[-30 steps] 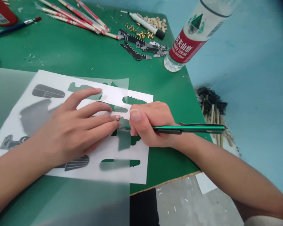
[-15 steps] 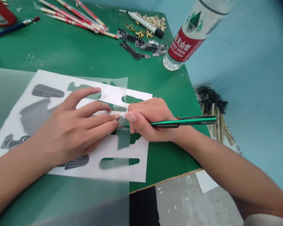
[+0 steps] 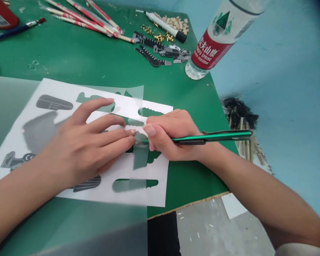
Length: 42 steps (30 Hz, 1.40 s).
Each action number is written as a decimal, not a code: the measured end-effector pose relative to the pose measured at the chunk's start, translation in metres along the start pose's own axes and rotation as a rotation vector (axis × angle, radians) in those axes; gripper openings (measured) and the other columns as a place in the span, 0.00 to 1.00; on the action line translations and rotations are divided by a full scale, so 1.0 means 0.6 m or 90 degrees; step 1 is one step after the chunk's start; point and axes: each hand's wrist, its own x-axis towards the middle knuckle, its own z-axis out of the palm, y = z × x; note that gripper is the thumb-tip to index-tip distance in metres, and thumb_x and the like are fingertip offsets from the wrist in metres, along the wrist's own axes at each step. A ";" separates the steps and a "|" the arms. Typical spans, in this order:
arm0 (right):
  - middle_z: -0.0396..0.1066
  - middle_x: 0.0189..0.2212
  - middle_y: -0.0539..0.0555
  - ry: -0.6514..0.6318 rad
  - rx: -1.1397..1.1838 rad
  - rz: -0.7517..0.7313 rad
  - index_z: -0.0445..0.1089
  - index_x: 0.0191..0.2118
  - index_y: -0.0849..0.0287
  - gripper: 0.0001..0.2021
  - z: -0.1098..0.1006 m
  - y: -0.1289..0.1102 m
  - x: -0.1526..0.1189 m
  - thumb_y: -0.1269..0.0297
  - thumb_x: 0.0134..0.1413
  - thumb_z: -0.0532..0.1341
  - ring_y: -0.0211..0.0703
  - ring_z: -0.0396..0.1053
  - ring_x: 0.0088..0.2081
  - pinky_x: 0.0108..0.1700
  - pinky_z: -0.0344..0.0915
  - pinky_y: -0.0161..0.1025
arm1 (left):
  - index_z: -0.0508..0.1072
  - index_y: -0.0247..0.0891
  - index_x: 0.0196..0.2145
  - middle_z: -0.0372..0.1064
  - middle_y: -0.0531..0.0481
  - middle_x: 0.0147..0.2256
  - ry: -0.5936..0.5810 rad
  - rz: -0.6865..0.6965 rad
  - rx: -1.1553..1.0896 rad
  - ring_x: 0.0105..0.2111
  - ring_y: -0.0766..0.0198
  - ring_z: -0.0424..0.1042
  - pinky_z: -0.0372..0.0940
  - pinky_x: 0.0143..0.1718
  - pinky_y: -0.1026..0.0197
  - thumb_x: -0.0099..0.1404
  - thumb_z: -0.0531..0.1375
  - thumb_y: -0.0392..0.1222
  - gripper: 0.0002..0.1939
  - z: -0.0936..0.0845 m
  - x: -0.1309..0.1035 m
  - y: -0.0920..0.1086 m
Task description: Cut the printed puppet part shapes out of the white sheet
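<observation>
My left hand (image 3: 89,142) lies with fingers spread on a translucent plastic sheet (image 3: 69,227), holding nothing. Under the sheet is white paper (image 3: 160,195) with dark printed shapes and several cut-out openings. My right hand (image 3: 170,133) grips a slim green pen-shaped craft knife (image 3: 224,135), its tip pointing left against the sheet, close to my left fingertips. The handle leans back over my right wrist. A separate small flap of the sheet (image 3: 140,158) hangs below the tip, over a cut-out. Part of the tip is hidden by my fingers.
On the green table (image 3: 69,57) stand a tilted-looking water bottle (image 3: 210,46), a black-capped marker (image 3: 166,26), brass fasteners (image 3: 160,36), dark cut-out pieces (image 3: 149,55), wrapped chopsticks (image 3: 88,21), a paintbrush (image 3: 16,31) and a red bottle (image 3: 2,16). Wooden sticks (image 3: 245,142) stand beyond the edge.
The knife in my right hand has shifted slightly right, its handle end reaching farther along my wrist. My left hand stays in place on the sheet.
</observation>
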 end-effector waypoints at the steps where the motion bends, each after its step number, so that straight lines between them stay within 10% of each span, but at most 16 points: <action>1: 0.68 0.23 0.44 0.000 0.000 -0.001 0.65 0.29 0.57 0.24 0.000 0.000 0.000 0.59 0.81 0.48 0.29 0.65 0.25 0.32 0.63 0.30 | 0.74 0.37 0.48 0.81 0.53 0.40 0.001 -0.001 -0.001 0.45 0.55 0.77 0.64 0.68 0.34 0.72 0.62 0.29 0.09 0.001 0.000 0.000; 42: 0.66 0.20 0.43 0.101 0.111 0.007 0.61 0.26 0.56 0.22 0.018 -0.006 -0.006 0.67 0.77 0.52 0.28 0.64 0.22 0.29 0.63 0.29 | 0.75 0.37 0.52 0.81 0.49 0.45 -0.006 0.046 -0.082 0.50 0.55 0.78 0.61 0.73 0.40 0.75 0.57 0.31 0.12 -0.003 -0.010 -0.014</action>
